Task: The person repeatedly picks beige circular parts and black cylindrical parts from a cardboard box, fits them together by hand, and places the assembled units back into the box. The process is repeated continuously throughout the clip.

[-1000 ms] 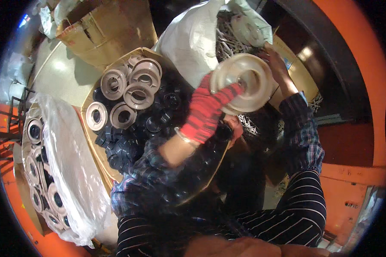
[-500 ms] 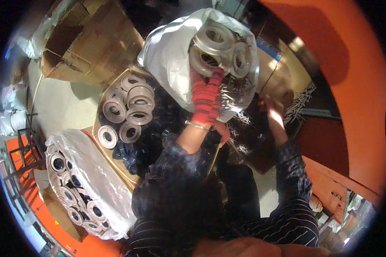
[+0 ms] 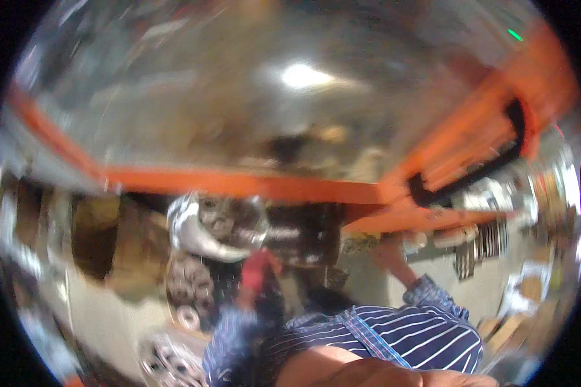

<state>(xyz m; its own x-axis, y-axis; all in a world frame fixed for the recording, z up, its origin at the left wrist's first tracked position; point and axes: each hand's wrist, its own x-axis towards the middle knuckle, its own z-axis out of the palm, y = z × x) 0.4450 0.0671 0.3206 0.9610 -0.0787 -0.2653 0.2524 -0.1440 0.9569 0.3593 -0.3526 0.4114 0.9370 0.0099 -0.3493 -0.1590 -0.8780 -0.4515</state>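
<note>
Red knit-gloved left hand (image 3: 257,272) nears crinkled plastic bag (image 3: 200,235) of metal rings (grips blurred); bare right hand (image 3: 387,253) raised.

Blurred view of a pale floor (image 3: 110,316) under orange racking, w/ boxes and bagged metal rings on it.

The floor was light grey, seen at lower left and again at right, approx. behind the striped sleeve. Directly on it at left stood brown cardboard boxes (image 3: 119,248), open, contents too blurred to tell. Just beside them sat a low box of round metal rings (image 3: 187,284), grey and dark, packed close. Above that rested a clear plastic bag (image 3: 203,229) w/ more rings inside. At bottom left lay another bag of rings (image 3: 164,361), partly cut off. An orange rack beam (image 3: 239,186) crossed above the lot. Right side: small items on the floor, too smeared to identify.
</note>
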